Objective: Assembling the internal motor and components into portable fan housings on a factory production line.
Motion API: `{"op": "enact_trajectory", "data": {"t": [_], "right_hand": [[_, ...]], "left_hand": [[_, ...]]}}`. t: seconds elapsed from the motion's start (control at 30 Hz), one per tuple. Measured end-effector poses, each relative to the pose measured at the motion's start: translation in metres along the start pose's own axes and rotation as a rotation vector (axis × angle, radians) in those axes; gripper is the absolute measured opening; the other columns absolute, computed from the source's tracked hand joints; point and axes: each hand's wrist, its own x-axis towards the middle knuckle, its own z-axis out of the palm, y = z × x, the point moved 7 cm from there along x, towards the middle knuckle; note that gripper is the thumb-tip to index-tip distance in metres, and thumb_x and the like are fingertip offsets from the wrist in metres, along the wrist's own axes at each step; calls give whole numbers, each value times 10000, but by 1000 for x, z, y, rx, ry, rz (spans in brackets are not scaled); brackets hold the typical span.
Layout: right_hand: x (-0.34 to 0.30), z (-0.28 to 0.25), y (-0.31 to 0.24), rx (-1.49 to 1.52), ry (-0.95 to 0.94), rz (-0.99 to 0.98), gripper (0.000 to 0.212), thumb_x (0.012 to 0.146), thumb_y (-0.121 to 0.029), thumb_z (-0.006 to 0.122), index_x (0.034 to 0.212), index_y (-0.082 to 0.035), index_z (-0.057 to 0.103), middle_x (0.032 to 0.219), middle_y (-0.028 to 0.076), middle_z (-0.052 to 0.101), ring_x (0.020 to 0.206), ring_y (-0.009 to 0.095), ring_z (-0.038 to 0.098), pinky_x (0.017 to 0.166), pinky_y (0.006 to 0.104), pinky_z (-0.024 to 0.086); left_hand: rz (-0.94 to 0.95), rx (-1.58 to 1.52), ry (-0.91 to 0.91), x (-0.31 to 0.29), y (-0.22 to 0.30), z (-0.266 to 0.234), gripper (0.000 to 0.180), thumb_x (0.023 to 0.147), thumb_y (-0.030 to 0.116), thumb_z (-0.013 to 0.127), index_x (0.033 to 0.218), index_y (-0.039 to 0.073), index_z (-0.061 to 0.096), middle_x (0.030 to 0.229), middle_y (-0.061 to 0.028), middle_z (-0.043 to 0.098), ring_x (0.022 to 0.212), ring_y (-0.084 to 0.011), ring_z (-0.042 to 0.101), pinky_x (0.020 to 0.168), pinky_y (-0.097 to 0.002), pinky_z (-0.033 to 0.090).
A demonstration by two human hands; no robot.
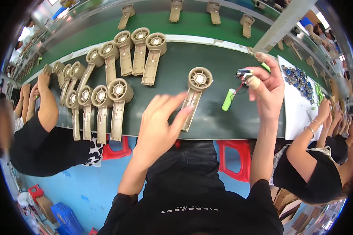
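Note:
In front of me a beige handheld fan housing [200, 79] lies on the dark green table, its hollow handle pointing toward me. My left hand [159, 121] is over the left side of that handle, thumb and fingers apart; whether a fingertip touches it I cannot tell. Raised to the right, my right hand [267, 88] pinches a small circuit board [244, 73] between thumb and fingers. Red and black wires run from the board to a green cylindrical battery [228, 100], which hangs or rests just left of the hand.
Several more fan housings [154, 49] stand in rows at the left. On the right, a white board [294, 113] bears a pile of blue circuit boards [300, 82] and green batteries [319, 94]. Co-workers sit on both sides. Beyond a pale rail, a green conveyor [192, 27] carries housings; a metal post [282, 25] rises there.

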Motion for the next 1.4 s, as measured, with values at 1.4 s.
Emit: {"op": "enact_trajectory", "data": {"t": [1.4], "right_hand": [[-43,78,81,-417,-137,153,122,909,-29,598,971,47,670,838,22,653,714,44,554,638,197,441]], "left_hand": [[-30,-377,48,4,-50,27,305,887,-34,628,1186,7,671,1058,-102,671,950,-134,623,833,-256,492]]}}
